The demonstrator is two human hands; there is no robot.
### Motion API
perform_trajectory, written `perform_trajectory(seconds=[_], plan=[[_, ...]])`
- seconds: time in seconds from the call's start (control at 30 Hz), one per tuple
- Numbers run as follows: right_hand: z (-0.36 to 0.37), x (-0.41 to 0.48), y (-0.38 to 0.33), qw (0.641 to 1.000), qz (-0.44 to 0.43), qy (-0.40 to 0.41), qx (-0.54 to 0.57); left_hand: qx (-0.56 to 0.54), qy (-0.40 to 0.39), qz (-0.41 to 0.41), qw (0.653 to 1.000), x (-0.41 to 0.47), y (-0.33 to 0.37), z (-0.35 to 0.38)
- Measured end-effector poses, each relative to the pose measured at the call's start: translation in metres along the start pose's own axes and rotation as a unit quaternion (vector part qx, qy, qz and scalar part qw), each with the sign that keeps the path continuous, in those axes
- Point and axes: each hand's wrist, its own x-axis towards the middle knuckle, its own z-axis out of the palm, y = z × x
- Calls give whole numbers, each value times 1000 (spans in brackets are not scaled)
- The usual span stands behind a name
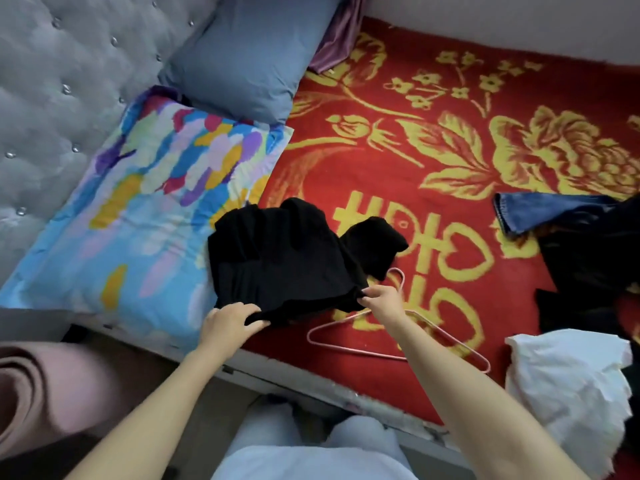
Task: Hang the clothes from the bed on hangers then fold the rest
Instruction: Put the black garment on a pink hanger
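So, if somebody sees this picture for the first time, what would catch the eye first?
Most likely the red blanket with big yellow flowers, which covers the bed across the middle and right. Next comes the black garment near the bed's front edge, gripped by the left hand and the right hand, with a pink hanger lying just right of it. The multicoloured pillow at the left also stands out.

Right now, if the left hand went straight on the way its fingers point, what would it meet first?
The black garment, whose near edge the left hand grips. Past that, likely the right hand; depth is unclear.
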Motion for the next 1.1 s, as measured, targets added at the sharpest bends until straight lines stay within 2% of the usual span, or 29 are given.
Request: perform_trajectory(seconds=[0.17,0.3,0.4,0.53,0.6,0.73,0.83,1.0,1.1], plan=[[-9,8,28,998,-5,-55,-36,-69,24,-41,996,-15,20,18],[-17,14,53,994,-5,-73,-77,-107,13,-67,992,-22,33,29],[-34,23,82,989,25,-49,-136,-105,8,-74,992,-27,42,39],[-60,35,122,978,103,-2,-180,-120,39,-96,987,-32,48,44],[-67,42,134,972,114,3,-204,-132,57,-115,983,-30,47,44],[-65,58,147,953,75,-1,-292,-151,88,-145,974,-20,48,42],[-50,72,153,935,43,-30,-351,-161,84,-141,973,-11,48,44],[-30,98,157,940,94,-53,-324,-181,71,-124,973,7,40,38],[-14,103,159,936,115,-12,-333,-206,51,-112,971,13,32,34]])
